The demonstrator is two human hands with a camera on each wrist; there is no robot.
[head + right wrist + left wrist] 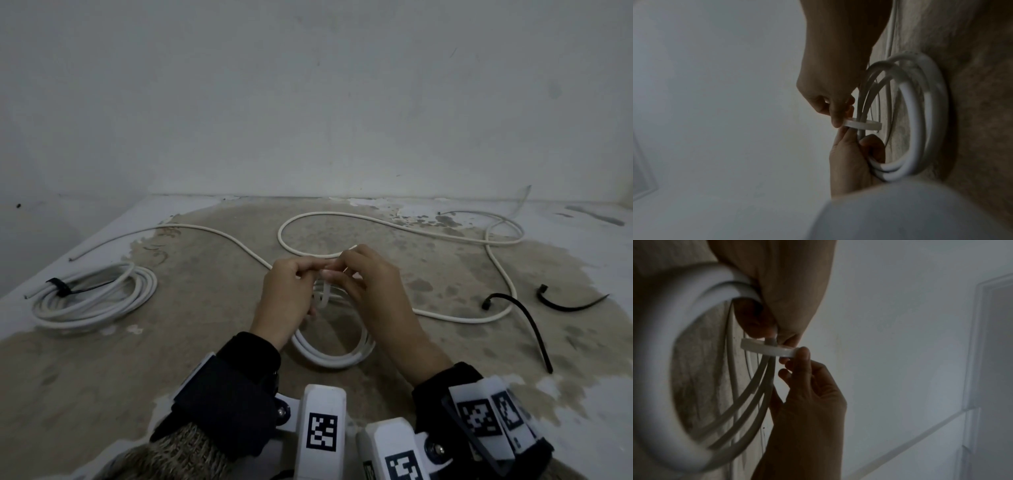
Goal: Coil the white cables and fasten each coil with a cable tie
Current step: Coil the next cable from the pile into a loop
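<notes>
At the table's middle a small white cable coil (330,358) stands tilted up, with a white cable tie (323,294) looped round its top strands. My left hand (310,274) pinches the tie's end, and its lower fingers curl round the coil strands (875,165). My right hand (337,270) pinches the tie loop (772,350) from the other side. The tie (861,125) still hangs as a loose ring round the strands. The coil's free length (455,317) trails right across the table.
A finished white coil (96,301) bound with a black tie (61,287) lies at the left. A second loose white cable (212,236) snakes across the back. Two black cable ties (524,322) (568,305) lie at the right. A wall stands behind the table.
</notes>
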